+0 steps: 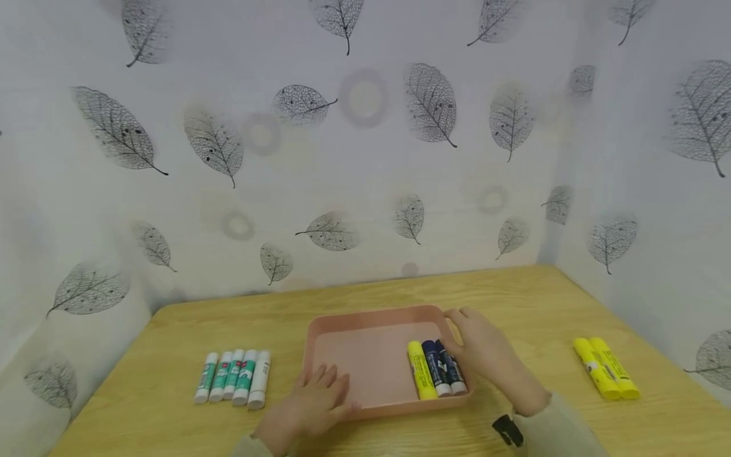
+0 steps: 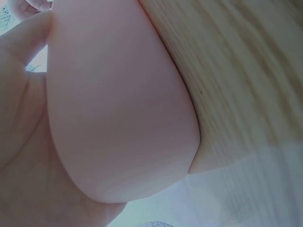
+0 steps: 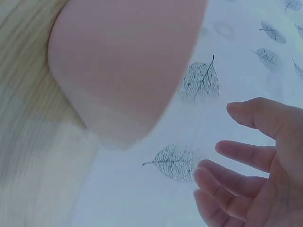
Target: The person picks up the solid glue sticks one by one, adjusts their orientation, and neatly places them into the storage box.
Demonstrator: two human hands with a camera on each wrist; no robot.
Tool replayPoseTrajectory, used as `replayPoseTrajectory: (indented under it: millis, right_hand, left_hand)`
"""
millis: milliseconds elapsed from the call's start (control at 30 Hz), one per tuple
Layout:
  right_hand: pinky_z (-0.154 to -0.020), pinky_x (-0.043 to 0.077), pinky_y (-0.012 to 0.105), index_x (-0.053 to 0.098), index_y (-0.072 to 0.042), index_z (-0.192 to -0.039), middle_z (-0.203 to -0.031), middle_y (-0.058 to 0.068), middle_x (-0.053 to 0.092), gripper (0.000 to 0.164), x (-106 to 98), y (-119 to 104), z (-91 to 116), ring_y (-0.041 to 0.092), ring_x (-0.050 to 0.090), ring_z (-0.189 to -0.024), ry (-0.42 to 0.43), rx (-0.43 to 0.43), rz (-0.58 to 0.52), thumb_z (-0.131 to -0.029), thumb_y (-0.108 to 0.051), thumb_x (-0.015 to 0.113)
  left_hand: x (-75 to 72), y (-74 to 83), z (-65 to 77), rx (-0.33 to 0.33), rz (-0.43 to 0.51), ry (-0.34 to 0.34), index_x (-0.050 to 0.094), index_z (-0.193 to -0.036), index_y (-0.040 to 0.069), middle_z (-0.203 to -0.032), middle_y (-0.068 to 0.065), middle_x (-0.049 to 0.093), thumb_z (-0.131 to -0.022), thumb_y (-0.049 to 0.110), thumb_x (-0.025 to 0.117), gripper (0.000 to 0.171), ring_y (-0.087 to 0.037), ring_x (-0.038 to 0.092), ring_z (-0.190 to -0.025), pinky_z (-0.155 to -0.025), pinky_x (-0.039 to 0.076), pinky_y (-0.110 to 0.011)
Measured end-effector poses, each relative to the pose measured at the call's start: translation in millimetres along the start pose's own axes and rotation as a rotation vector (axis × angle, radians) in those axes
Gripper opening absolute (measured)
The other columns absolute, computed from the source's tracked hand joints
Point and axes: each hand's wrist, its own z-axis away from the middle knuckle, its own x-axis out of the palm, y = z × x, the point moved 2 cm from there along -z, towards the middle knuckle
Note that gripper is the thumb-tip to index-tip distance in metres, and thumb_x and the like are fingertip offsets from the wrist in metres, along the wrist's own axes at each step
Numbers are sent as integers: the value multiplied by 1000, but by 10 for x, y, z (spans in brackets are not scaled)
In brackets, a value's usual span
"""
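Left hand (image 1: pixel 310 404): fingers unclenched, lying over the rim at the tray's 8 o'clock corner.
Right hand (image 1: pixel 490 353): fingers loose, holding nothing, beside the tray's 2 to 3 o'clock side; apart from the wall in the right wrist view.
Tray (image 1: pixel 356 358), pink, rectangular, between the hands.
Within it, 3 o'clock side: one yellow stick (image 1: pixel 421 371) and two dark-blue sticks (image 1: pixel 436 368), side by side.
Tabletop (image 1: pixel 497 285), wood-grained. At 9 o'clock from tray: four green-and-white sticks (image 1: pixel 232 376), one mostly white stick (image 1: pixel 259 379). At 3 o'clock: yellow pair (image 1: pixel 596 368), touching.
Leaf-print curtain (image 1: pixel 365 171), 12 o'clock.
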Motion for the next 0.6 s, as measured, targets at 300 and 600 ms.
replayPoseTrajectory:
  millis: [300,600]
  right_hand:
    - [-62,41,40,49,1,-98,-91,16,50,42,-114,377,50,29,47,-81,-4,88,46,-66,-22,62]
    - [-63,38,44,46,7,-98,-93,24,47,41,-230,714,42,36,44,-84,-47,197,58,-68,-18,59]
  left_hand:
    - [40,-52,-11,0,4,20,34,-120,7,-123,-16,26,-77,57,19,68,-32,16,-113,-87,8,-49]
    - [38,-68,-17,9,-8,15,34,-120,7,-123,-17,27,-76,58,16,69,-32,16,-113,-87,7,-49]
